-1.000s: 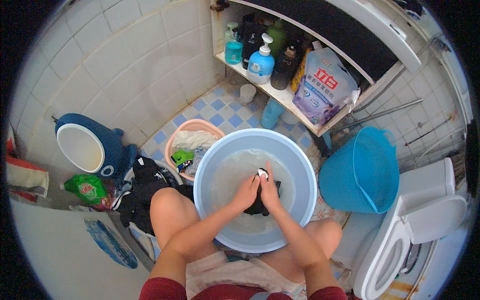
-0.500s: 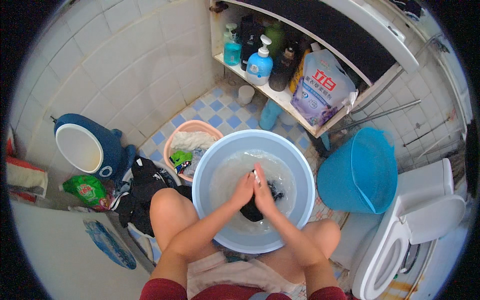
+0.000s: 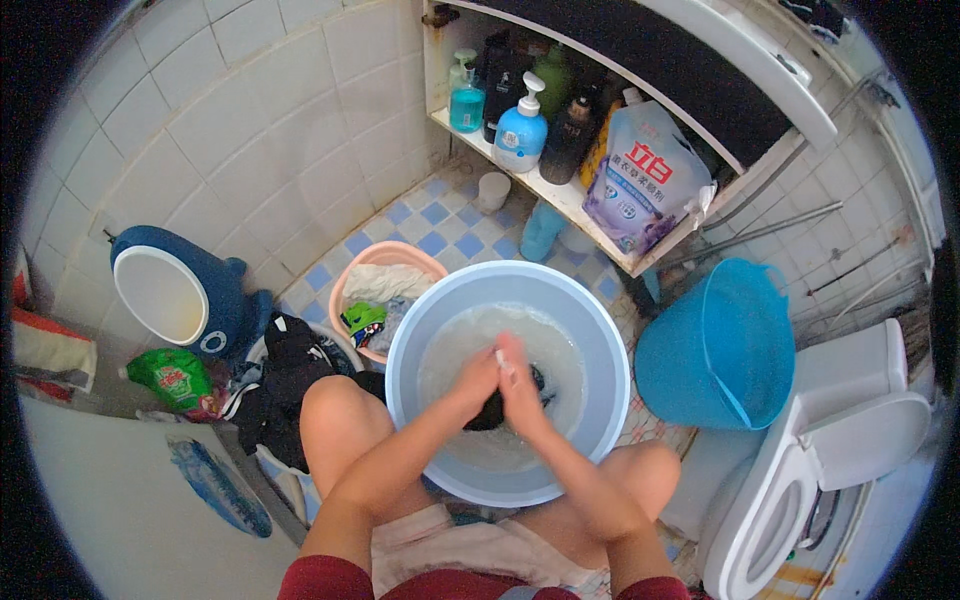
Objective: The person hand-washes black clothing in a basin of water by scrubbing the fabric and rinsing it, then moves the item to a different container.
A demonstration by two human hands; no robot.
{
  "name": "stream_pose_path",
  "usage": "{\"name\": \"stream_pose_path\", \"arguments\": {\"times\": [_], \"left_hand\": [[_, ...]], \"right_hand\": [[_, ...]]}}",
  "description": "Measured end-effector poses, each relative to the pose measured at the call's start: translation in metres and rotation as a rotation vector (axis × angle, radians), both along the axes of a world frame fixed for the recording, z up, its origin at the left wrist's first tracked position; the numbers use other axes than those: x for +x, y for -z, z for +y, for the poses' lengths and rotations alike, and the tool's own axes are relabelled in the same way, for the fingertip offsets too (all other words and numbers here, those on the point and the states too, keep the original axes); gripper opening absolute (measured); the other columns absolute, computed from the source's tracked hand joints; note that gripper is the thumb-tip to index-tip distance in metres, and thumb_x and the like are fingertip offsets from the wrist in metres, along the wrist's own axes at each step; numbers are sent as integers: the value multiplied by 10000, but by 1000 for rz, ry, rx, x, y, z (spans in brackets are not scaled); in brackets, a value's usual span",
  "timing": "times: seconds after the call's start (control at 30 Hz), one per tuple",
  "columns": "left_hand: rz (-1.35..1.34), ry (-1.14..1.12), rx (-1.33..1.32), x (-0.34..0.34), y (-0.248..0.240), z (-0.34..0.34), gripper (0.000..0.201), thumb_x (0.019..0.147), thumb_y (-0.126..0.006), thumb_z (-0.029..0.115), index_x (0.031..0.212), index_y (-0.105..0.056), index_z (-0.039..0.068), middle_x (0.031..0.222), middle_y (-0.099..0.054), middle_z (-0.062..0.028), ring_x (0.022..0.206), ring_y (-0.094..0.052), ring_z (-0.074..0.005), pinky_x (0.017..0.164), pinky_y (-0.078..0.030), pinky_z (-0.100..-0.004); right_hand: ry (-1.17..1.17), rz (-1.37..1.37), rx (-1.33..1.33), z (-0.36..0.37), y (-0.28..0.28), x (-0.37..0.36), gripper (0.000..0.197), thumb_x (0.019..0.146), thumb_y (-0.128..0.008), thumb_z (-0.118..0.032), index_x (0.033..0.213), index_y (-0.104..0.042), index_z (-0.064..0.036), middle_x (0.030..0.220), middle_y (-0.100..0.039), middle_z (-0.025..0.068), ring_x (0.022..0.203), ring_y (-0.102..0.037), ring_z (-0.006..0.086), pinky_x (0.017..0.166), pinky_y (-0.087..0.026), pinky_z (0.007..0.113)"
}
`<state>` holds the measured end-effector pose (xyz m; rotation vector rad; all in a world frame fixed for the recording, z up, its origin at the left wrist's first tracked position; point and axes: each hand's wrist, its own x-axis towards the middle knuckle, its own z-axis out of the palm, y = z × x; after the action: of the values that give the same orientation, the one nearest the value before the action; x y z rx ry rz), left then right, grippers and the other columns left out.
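Note:
A light blue round basin (image 3: 408, 440) of cloudy, sudsy water stands between my knees. Over its middle my left hand (image 3: 478, 380) and my right hand (image 3: 518, 385) press together, fingers closed. A dark wet cloth (image 3: 487, 414) is gripped between them; part hangs below the wrists and another part shows beyond the right hand in the water. A small white patch, suds or part of the cloth, I cannot tell which, sits between the fingers. The right fingertips are smeared by motion.
A pink basin (image 3: 437, 262) of clothes stands beyond mine, left. Dark clothes (image 3: 282, 390) pile by my left knee, near a blue potty (image 3: 235, 300). At right are a blue bucket (image 3: 680, 350) and a toilet (image 3: 860, 440). A shelf (image 3: 560, 192) holds pump bottles and a detergent pouch.
Both hands have shifted slightly, the right hand sliding against the left. The dark cloth's hanging part has moved up and left, with less of it showing.

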<state>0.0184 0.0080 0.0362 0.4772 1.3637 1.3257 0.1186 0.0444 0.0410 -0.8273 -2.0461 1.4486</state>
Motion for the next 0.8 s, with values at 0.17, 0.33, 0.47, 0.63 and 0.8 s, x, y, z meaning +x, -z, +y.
{"name": "stream_pose_path", "arguments": {"times": [0.17,0.33,0.47,0.63,0.8], "left_hand": [[10,91,-36,9,19,1,422,930,-405,297,1219,-479,-1,1182,-540,-112,1053,-505,-187,915,-380,-320],[-151,-92,124,-3,21,-1,377,917,-443,274,1178,-507,10,1140,-558,-108,1019,-532,-176,880,-413,-314],[-213,-32,-3,11,2,-5,350,924,-428,276,1104,-533,-6,982,-600,-74,893,-549,-150,793,-429,-310],[-69,-125,83,-6,45,5,362,920,-402,268,1127,-543,6,1063,-590,-115,926,-548,-186,827,-423,-330],[165,20,8,1,31,-1,339,926,-412,268,1092,-560,12,1046,-605,-115,888,-570,-215,790,-435,-341]], "right_hand": [[82,-60,59,35,20,11,509,965,-266,-299,1371,-257,9,1442,-210,201,1348,-138,359,1096,-100,401],[-86,-33,105,-5,6,2,507,973,-284,-316,1372,-274,-4,1460,-184,162,1366,-97,316,1098,-83,380],[163,-68,105,42,9,9,521,972,-250,-365,1327,-356,1,1430,-239,200,1335,-183,351,1092,-131,391],[-61,-82,278,-11,-1,-1,487,963,-320,-312,1336,-324,1,1422,-263,175,1333,-199,342,1083,-152,382],[253,-458,-33,44,-14,7,353,942,-369,-267,1069,-521,24,995,-576,261,954,-528,434,828,-403,444]]}}
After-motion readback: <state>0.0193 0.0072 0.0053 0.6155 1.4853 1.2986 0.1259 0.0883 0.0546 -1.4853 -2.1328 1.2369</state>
